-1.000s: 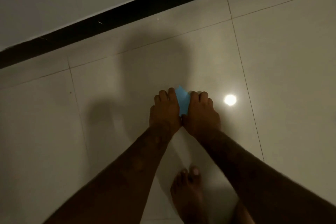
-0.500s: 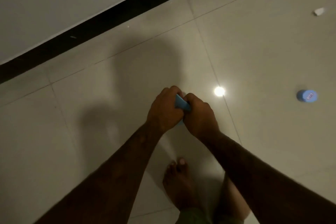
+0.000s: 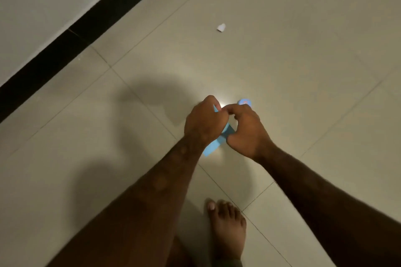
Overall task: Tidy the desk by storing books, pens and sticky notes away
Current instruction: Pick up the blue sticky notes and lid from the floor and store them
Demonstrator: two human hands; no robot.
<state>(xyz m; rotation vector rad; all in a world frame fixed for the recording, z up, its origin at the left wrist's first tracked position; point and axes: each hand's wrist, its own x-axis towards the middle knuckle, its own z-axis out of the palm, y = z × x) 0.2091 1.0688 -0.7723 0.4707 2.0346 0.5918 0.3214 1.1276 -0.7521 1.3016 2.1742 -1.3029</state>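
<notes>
Our left hand (image 3: 204,121) and right hand (image 3: 245,130) are pinching a blue sticky note (image 3: 213,146).
A round blue object (image 3: 244,102) is peeking out at one o'clock; a white scrap (image 3: 221,27) is lying at twelve.

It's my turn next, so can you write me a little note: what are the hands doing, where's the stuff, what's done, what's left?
Left hand grips the blue sticky note; right hand seems to pinch it too, above the tiled floor.
A small blue round thing lies on the floor just beyond the right hand; a white scrap lies farther off.
Done: note in hand.
Left: store it away. No desk, books or pens in view.
</notes>
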